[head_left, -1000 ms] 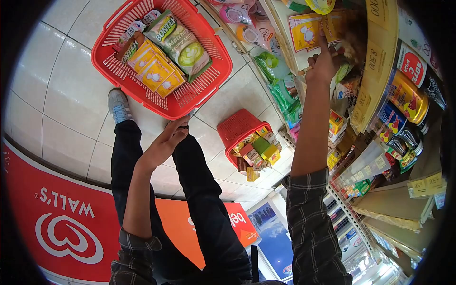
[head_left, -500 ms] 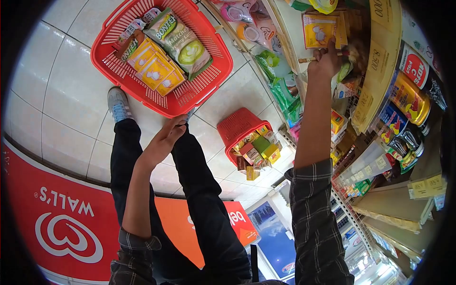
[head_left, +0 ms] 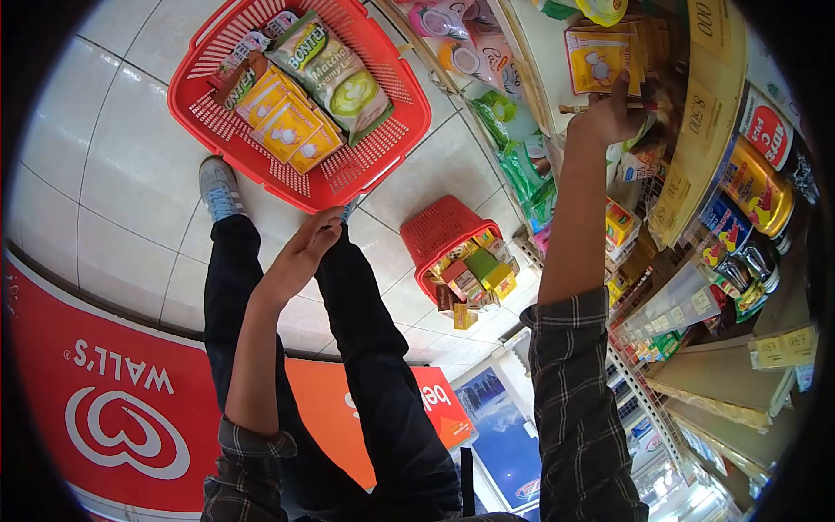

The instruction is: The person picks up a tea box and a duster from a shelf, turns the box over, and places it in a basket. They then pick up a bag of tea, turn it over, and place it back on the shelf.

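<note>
My left hand (head_left: 302, 255) hangs over my thigh with its fingers loosely stretched, the fingertips overlapping the near rim of a red shopping basket (head_left: 287, 198). In that basket lie a green Bontea matcha pouch (head_left: 341, 80) and several yellow packets (head_left: 291, 129) beside a brown Bontea pouch (head_left: 250, 80). Out on the shelf, my right hand (head_left: 604, 122) reaches in among the goods, fingers apart. One digit lies at the lower edge of yellow packets (head_left: 600, 63) standing in a stack; the other fingers are partly lost in shadow.
A smaller red basket (head_left: 448, 230) full of small boxes stands by the shelf foot. Coconut drink pouches (head_left: 465, 59) and bottles (head_left: 757, 187) flank my right arm. Price tags (head_left: 696, 122) line the shelf edge. Behind my legs is a red Wall's freezer (head_left: 122, 383).
My right hand has shifted slightly at the lower edge of the shelf packets, its fingers turning a little. The left hand stays by the basket rim. The view has moved slightly.
</note>
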Motion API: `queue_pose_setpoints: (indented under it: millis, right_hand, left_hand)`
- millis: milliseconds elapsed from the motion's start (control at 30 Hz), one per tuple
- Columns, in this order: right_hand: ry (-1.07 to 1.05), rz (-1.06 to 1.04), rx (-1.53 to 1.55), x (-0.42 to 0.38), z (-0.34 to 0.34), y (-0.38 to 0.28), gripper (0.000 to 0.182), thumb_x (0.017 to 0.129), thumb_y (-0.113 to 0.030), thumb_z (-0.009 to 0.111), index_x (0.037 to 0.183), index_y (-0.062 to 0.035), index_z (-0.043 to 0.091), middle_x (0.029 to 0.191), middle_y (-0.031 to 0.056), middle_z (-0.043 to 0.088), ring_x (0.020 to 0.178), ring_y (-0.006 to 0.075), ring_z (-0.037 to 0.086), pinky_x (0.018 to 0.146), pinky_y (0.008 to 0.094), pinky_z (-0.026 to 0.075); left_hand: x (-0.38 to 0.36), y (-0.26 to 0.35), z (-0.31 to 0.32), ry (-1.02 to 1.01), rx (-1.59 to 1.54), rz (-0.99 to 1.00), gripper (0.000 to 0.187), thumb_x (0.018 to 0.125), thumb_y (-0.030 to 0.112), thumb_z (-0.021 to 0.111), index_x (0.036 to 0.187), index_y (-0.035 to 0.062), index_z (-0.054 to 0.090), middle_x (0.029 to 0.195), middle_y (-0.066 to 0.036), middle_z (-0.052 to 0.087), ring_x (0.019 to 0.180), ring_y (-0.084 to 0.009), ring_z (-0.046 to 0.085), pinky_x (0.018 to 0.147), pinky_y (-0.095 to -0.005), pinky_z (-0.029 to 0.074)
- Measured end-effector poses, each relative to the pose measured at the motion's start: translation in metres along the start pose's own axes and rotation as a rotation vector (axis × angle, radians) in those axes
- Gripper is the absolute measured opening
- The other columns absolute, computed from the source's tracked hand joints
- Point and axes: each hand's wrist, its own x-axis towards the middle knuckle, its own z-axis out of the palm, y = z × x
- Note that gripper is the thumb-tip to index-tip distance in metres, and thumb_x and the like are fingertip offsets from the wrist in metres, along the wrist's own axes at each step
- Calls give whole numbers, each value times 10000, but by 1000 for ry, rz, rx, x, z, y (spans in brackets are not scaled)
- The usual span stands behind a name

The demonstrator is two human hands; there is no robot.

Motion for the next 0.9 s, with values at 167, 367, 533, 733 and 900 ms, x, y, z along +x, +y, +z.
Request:
queue_pose_setpoints:
  millis: [167,367,533,733,900]
  right_hand:
    - [-35,-57,-63,12,-4,12,599,859,12,659,1347,-4,312,1331,187,487,1101,319,588,795,473,607]
    - [143,33,-123,2,1,4,631,787,-51,776,1277,21,385,1214,175,544,891,265,623,644,380,583]
    - [124,209,-272,-27,13,-13,672,712,-22,832,1248,-70,429,1032,79,621,663,168,542,494,292,419]
    - [-14,354,-216,-15,28,-15,475,736,105,756,1113,-63,522,963,57,633,600,100,471,453,227,328]
    - [56,416,-130,-77,22,-58,338,798,12,744,972,-91,473,874,42,590,558,92,373,480,237,355]
  left_hand:
    - [-3,3,1,7,-12,-18,476,1010,277,503,1388,-5,440,1350,-118,515,1290,-206,457,1094,-337,353]
    - [-1,-1,-2,-9,-28,23,461,1013,281,504,1378,4,451,1323,-113,522,1287,-194,453,1085,-321,351]
    - [2,-5,-3,21,-37,39,438,1011,255,504,1368,5,456,1288,-112,517,1253,-179,453,1082,-298,334]
    - [0,-2,-5,-11,-45,29,454,1016,264,496,1378,-4,440,1282,-119,500,1256,-191,452,1090,-298,331]
    - [4,-7,-9,7,-34,83,457,1018,296,474,1365,-2,455,1263,-130,536,1227,-212,490,1071,-319,358]
